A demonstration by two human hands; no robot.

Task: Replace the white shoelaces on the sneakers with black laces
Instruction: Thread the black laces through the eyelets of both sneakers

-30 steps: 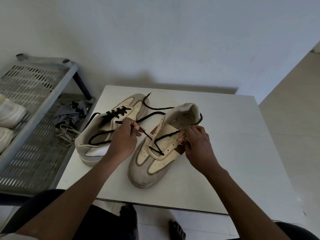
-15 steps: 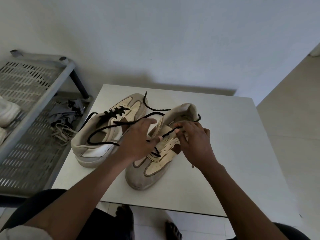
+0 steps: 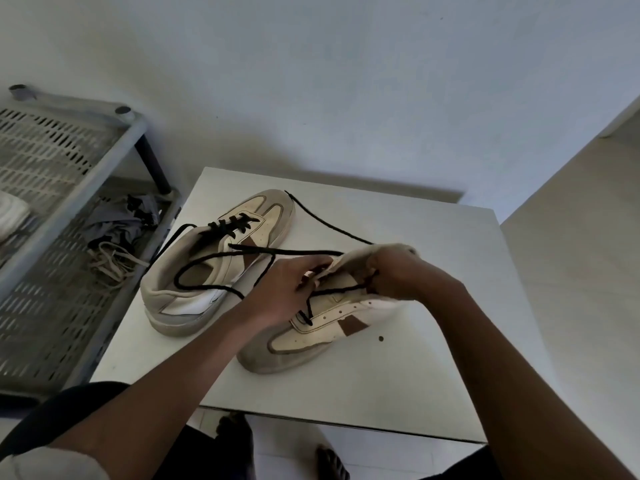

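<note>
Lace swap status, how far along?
Done: pale old laces lie on the grey slatted rack; the far beige sneaker shows black crossings, ends loose. In hand: left hand and right hand pinch a black lace at the near beige sneaker, only its lowest eyelets threaded. Left: its upper eyelets, tying both.

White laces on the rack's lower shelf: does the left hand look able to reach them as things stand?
Probably yes. The white laces lie uncovered on the lower shelf beside the table, on the left hand's side, though that hand is busy at the near sneaker.

Near sneaker (image 3: 311,327) heel hidden behind right hand (image 3: 398,271); white shoe (image 3: 10,213) cut by left edge.
</note>
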